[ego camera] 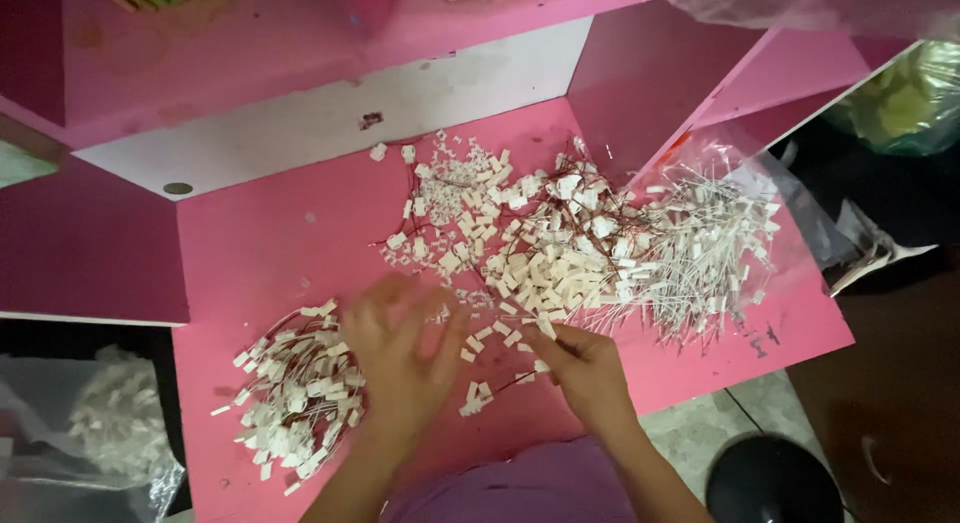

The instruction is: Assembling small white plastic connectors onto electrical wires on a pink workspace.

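Two heaps of small white connectors flank my hands on the pink tabletop (260, 243).

Beyond my right hand (590, 373) lies the big loose pile of white connectors (540, 253), with a clear bag of wired pieces (710, 243) farther right; outside my left hand (400, 363) sits the finished wired heap (295, 393). My right grip pinches one white connector (546, 329), long axis pointing up-left toward the pile. My left grip is blurred; I cannot tell how it stands. Stray pieces lie between both hands.
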